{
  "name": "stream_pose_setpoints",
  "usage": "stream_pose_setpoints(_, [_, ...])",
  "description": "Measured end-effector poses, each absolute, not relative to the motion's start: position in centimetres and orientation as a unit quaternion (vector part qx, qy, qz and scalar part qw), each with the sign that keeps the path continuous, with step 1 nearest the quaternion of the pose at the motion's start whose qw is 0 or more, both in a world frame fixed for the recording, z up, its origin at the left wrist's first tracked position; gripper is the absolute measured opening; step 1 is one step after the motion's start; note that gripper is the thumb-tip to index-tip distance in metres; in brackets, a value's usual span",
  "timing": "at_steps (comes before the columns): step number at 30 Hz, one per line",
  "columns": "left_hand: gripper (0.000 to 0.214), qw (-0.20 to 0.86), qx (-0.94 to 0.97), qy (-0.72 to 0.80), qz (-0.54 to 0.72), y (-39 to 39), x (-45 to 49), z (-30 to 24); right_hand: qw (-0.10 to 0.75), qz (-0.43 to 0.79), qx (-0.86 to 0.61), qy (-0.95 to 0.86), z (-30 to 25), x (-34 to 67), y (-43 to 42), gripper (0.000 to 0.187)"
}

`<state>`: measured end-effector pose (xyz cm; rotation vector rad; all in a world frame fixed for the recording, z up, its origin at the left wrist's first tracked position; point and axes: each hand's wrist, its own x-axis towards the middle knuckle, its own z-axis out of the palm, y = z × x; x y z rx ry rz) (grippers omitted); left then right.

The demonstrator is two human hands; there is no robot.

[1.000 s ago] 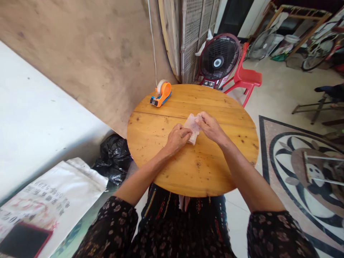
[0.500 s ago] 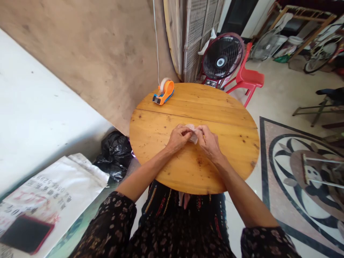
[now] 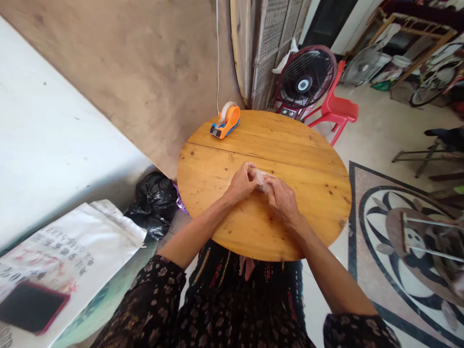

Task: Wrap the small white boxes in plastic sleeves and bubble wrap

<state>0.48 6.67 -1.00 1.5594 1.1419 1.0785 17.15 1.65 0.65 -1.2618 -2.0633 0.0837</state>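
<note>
Above the middle of the round wooden table [image 3: 297,145], a small, thin, whitish-pink crumpled piece [image 3: 259,179] is held between my hands. Whether it is tissue, cloth or plastic I cannot tell. My left hand [image 3: 242,184] pinches its left side between thumb and fingers. Closed around the right end is my right hand [image 3: 283,195], its fingertips partly hidden behind the knuckles. A thin pale edge sticks out above the right fingers. An orange and blue tape dispenser [image 3: 230,119] with a roll of tape stands near the table's far left edge.
A dark red fan [image 3: 304,84] and a red plastic chair [image 3: 339,106] stand beyond the table. To the left are a black plastic bag [image 3: 154,200] and a white printed sack [image 3: 97,237] with a dark, red-edged flat device [image 3: 32,307] on it.
Both hands stay together over the table. My left fingers have risen and shifted around the whitish piece, which now looks more bunched and turned. The view has shifted slightly.
</note>
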Motion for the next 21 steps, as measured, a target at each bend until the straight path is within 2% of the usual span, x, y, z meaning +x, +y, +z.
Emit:
stream_pose_setpoints(2, [0.054, 0.477, 0.639, 0.436, 0.418, 7.0, 0.2, -1.2, 0.357, 0.015, -0.467, -0.809, 0.4, 17.1, 1.5, 0.022])
stream_pose_setpoints(5, [0.051, 0.483, 0.664, 0.409, 0.398, 7.4, -0.4, -1.4, 0.346, 0.008, -0.451, -0.823, 0.2, 17.0, 1.4, 0.028])
stream_pose_setpoints(9, [0.046, 0.44, 0.716, 0.399, 0.367, 7.8, -1.6, -1.1, 0.337, 0.012, -0.443, -0.83, -0.4, 17.2, 1.2, 0.035])
stream_pose_setpoints(16, [0.076, 0.348, 0.848, 0.308, 0.254, 8.1, -3.4, -0.4, 0.346, 0.004, -0.416, -0.841, -1.5, 17.7, 1.3, 0.032])
stream_pose_setpoints(21, [0.079, 0.284, 0.863, 0.339, 0.244, 7.8, -2.6, -0.8, 0.338, 0.013, -0.416, -0.844, -1.7, 17.7, 1.5, 0.029])
